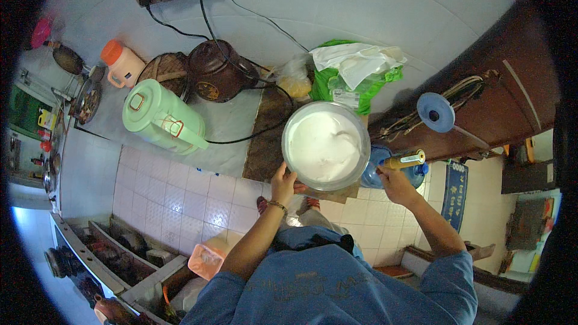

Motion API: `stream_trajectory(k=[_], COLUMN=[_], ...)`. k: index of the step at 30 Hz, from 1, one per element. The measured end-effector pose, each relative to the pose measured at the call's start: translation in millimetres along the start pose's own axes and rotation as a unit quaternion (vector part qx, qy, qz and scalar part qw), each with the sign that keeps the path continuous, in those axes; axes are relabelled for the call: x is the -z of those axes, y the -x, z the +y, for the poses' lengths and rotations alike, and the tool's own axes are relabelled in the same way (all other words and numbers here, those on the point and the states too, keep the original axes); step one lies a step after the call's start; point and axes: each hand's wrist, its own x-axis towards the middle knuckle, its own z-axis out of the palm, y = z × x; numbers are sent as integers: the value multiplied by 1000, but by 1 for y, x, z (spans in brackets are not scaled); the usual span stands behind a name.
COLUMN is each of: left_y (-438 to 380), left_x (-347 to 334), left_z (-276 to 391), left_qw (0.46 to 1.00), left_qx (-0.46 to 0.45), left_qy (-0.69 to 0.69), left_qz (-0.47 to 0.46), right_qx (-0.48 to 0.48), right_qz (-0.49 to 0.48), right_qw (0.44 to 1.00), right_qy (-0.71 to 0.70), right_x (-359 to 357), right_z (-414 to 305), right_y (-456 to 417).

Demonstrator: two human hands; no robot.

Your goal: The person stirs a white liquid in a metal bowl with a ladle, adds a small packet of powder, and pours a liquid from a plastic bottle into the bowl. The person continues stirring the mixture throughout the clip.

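My left hand [284, 186] grips the lower left side of a round, clear-walled tub [289, 162], with the thumb at its rim. White, flour-like material [323, 149] fills much of the tub, with a hollow and ridge at its right. To the right, my right hand [399, 188] has its fingers curled at the left end of a yellow cylindrical object [404, 160] bearing a pale label; its exact kind is unclear. Behind that hand is a blue transparent water jug [371, 170] with a blue cap [421, 169].
A pale-green thermos jug [158, 117] stands left on the grey counter [226, 122], near a brown ceramic pot [212, 74]. Its black cord [253, 137] loops toward the tub. A green plastic bag [323, 83] lies behind the tub. An orange bin [205, 262] stands below left.
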Motion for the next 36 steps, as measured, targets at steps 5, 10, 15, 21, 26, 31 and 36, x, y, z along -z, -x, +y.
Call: stream_trajectory(k=[5, 10, 15, 21, 26, 31, 36], left_y=[1, 2, 20, 65, 115, 181, 207], left_x=[1, 6, 17, 98, 203, 121, 68], left_z=[-1, 0, 9, -27, -190, -185, -255], left_qw=[1000, 999, 996, 979, 964, 927, 861], left_qx=[3, 19, 59, 62, 20, 113, 79], left_qy=[5, 31, 47, 45, -167, 12, -335], left_qz=[10, -14, 56, 189, 206, 358, 374], right_qx=[-438, -432, -349, -194, -106, 162, 84], right_qz=[-223, -214, -79, 85, 123, 123, 8], right_qw=[644, 550, 720, 908, 904, 977, 996], right_qy=[-586, -682, -595, -361, -396, 63, 15], right_x=[43, 58, 82, 61, 24, -15, -21], right_z=[-70, -96, -116, -111, -94, -21, -13], right_y=[-20, -23, -23, -19, -16, -26, -40])
